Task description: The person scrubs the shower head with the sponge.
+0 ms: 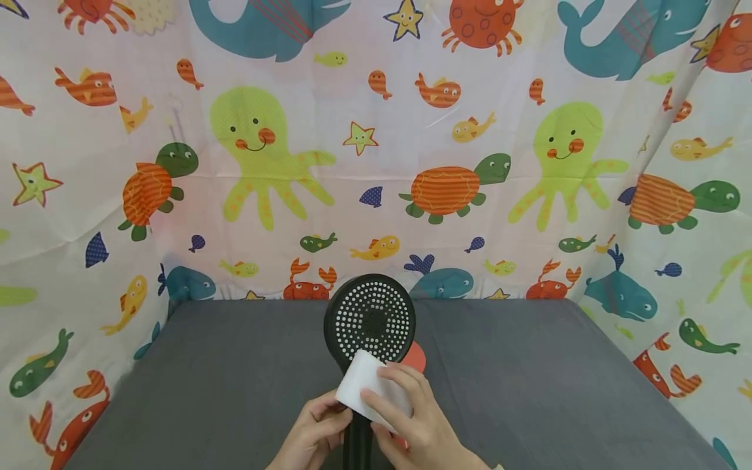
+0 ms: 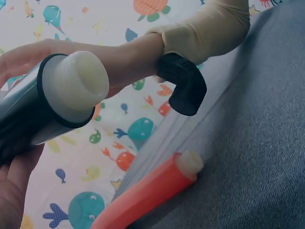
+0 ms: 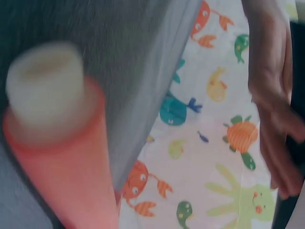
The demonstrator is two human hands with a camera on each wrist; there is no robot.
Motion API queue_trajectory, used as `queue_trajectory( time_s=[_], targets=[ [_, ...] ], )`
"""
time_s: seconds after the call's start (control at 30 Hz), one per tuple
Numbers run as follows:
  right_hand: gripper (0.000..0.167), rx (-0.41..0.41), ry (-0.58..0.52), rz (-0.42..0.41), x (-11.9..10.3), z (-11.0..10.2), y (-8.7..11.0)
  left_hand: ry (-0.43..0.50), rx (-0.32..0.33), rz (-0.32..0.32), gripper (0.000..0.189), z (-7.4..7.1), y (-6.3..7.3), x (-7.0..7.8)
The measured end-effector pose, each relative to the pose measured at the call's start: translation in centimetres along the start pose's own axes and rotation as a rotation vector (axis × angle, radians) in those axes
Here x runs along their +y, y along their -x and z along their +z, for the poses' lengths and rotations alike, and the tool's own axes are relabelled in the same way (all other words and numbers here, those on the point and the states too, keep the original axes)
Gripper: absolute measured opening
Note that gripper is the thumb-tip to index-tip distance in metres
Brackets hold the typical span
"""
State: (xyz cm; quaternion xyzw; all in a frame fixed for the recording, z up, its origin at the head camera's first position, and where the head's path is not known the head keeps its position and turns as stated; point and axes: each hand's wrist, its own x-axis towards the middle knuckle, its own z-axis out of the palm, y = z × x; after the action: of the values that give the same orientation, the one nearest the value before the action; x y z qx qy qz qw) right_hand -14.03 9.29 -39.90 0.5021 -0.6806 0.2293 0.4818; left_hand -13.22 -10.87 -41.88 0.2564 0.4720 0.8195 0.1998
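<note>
A black shower head [image 1: 370,316] with a pale-dotted round face is upright in the middle of the head view. My left hand [image 1: 317,427] grips its handle from the left, below the face. The open handle end, with a whitish threaded fitting [image 2: 78,81], faces the camera in the left wrist view. With bent fingers my right hand [image 1: 420,418] holds a white roll-shaped piece [image 1: 367,382] against the front of the handle, just below the face. What the piece is made of I cannot tell. Part of the handle is hidden behind it.
Behind the black one, a coral-red shower head [image 1: 416,358] lies on the grey cloth surface [image 1: 235,365]; its handle [image 2: 147,191] shows in the wrist views. A white curtain [image 1: 352,196] printed with sea animals encloses the back and sides.
</note>
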Motion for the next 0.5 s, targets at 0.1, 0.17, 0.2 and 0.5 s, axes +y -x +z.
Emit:
queue_trajectory(
  time_s=[0.1, 0.17, 0.2, 0.5],
  targets=[
    [0.027, -0.054, -0.027, -0.001, -0.8, 0.0, 0.1, 0.068, -0.026, 0.012, 0.040, 0.0, 0.0, 0.0],
    [0.032, -0.148, -0.071, -0.018, -1.6, -0.4, 0.5, 0.142, -0.086, 0.047, 0.042, -0.1, -0.1, -0.1],
    [0.035, -0.216, -0.133, 0.018, -2.1, -0.7, 0.7, 0.177, -0.110, 0.065, 0.043, -0.1, -0.1, -0.1],
    [0.045, -0.438, -0.446, 0.147, -2.9, -2.0, 1.8, 0.191, -0.074, 0.045, 0.039, -0.2, -0.2, -0.4]
  ],
)
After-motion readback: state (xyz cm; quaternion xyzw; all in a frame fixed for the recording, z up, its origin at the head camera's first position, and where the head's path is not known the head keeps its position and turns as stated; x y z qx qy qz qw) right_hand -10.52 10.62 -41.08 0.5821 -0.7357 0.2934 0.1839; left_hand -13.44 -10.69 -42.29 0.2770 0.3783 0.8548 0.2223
